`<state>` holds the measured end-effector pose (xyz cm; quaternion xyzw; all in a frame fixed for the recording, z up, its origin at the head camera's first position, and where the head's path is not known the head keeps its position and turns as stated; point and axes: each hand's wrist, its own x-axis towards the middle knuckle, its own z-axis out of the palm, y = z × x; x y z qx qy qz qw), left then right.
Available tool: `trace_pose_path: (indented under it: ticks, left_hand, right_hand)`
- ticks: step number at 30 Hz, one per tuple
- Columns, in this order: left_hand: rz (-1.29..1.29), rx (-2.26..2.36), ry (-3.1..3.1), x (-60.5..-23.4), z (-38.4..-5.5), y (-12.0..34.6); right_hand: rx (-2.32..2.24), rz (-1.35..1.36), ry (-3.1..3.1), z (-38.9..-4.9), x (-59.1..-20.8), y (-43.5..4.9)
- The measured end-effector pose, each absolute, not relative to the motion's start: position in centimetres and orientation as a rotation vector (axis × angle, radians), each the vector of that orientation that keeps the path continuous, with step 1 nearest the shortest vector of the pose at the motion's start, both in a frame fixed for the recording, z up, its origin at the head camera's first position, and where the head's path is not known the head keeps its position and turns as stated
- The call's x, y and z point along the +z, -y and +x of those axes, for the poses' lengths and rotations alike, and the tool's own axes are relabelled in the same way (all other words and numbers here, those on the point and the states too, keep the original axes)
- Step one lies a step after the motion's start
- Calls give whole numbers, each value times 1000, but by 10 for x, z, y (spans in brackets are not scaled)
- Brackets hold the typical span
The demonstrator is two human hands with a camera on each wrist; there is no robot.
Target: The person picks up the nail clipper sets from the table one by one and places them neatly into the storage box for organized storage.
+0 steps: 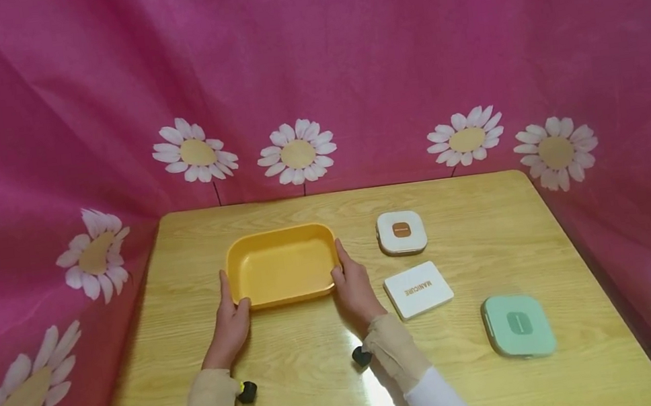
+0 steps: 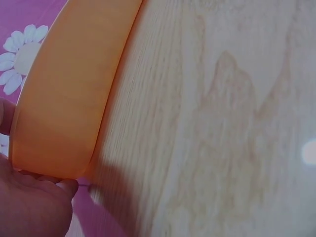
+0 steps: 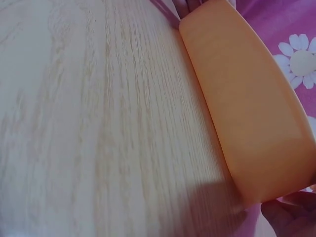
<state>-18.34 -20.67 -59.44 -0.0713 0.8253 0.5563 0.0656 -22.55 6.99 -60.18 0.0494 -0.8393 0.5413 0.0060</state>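
Note:
A yellow-orange plastic tray (image 1: 284, 265), rectangular with rounded corners and nothing inside, lies towards the back left of the wooden table. My left hand (image 1: 232, 323) grips its left end, the thumb over the near corner of the rim. At the opposite end my right hand (image 1: 357, 287) holds it the same way, fingers along the outer wall. The left wrist view shows the tray's side wall (image 2: 69, 94) close to the tabletop, with the left fingers curled under the end. From the right wrist, the right fingertips (image 3: 276, 212) touch the tray's lower edge.
Right of the tray sits a white square case (image 1: 412, 241) with a brown label. Nearer lies a white box (image 1: 420, 300) marked MANICURE, and farther right a mint green case (image 1: 507, 343). A pink curtain (image 1: 344, 58) with daisies surrounds the table (image 1: 300, 395).

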Motion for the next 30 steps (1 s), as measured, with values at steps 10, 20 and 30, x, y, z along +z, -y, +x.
trace_pose_path:
  ticks: [10,20,30]
  left_hand:
    - [-111,1758,-2385,-584,-201,202]
    - [-90,1814,-2342,-594,-213,192]
    - [-76,1756,-2354,-593,-234,182]
  right_hand:
    - [1596,137,2650,-235,-596,-82]
    - [1469,210,2785,-250,-586,-103]
    - [1525,209,2946,-274,-571,-129]
